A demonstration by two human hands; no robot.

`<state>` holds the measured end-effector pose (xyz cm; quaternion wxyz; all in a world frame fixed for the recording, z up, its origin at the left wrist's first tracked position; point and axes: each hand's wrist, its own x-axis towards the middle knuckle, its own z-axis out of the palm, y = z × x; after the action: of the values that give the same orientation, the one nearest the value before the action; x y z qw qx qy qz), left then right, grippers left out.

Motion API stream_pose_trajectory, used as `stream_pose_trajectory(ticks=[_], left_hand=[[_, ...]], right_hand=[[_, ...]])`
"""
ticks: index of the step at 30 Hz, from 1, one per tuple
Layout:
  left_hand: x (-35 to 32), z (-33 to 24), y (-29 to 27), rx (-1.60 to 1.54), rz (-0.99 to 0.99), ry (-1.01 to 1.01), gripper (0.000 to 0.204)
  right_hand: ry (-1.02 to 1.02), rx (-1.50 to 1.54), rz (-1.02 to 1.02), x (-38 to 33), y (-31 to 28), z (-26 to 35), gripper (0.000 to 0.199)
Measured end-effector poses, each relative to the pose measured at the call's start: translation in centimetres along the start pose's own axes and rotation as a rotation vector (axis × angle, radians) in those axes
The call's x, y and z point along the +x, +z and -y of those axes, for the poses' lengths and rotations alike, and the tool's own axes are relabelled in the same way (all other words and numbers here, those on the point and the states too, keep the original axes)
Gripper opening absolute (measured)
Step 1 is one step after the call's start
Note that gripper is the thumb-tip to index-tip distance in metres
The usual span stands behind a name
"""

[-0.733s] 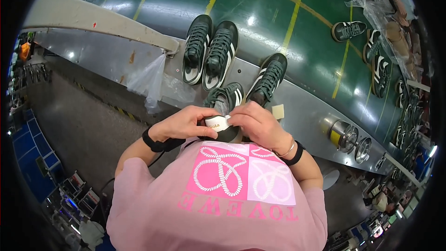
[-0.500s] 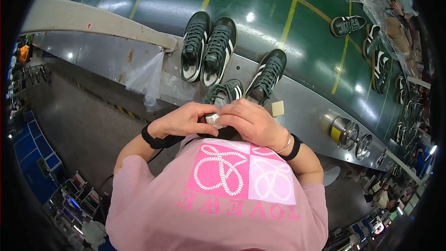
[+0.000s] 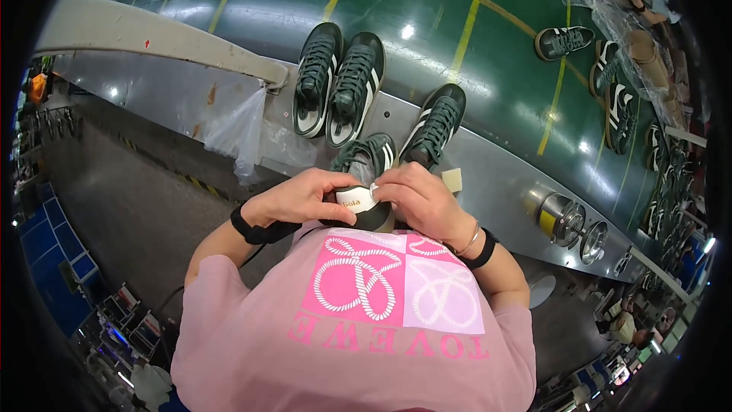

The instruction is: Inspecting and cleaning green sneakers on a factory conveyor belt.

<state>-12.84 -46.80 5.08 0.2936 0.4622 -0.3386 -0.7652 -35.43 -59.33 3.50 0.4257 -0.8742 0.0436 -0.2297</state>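
Note:
Close to my body is a dark green sneaker (image 3: 375, 151) with white stripes, its heel turned toward me. My left hand (image 3: 305, 197) is closed around the left side of its heel, thumb below a white heel patch (image 3: 351, 201) with gold lettering. At the patch's right edge, my right hand (image 3: 428, 197) has its fingertips pinched together. Something small and white shows at those fingertips; I cannot make out what it is. A matching sneaker (image 3: 436, 126) lies just beyond my right hand, beside a small cream block (image 3: 452, 180).
A pair of similar sneakers (image 3: 335, 84) stands on the metal ledge (image 3: 503, 183) and green belt (image 3: 427, 15). Left are a beige bar (image 3: 160, 34) and clear plastic bag (image 3: 232, 141). A metal container (image 3: 557, 214) stands right; more sneakers (image 3: 621, 114) lie along the belt's far right.
My right hand has shifted right across the heel, uncovering the white patch and its lettering. My left hand keeps its hold on the shoe. The view has shifted slightly.

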Motion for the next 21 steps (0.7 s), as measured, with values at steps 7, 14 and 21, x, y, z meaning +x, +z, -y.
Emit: stream_pose_trajectory(ticks=[7,14,21], left_hand=[[-0.1,-0.3,-0.2,0.007,0.024,0.018,0.038],[0.6,0.0,-0.4,0.035,0.056,0.029,0.043],[1.6,-0.3,-1.2,0.343,0.076,0.136,0.057]], right_hand=[[-0.021,0.027,-0.012,0.6,0.2,0.8,0.032],[-0.107,-0.011,0.01,1.8,-0.3,1.7,0.033],[0.049,-0.035,-0.045,-1.4,-1.0,-0.3,0.033]])
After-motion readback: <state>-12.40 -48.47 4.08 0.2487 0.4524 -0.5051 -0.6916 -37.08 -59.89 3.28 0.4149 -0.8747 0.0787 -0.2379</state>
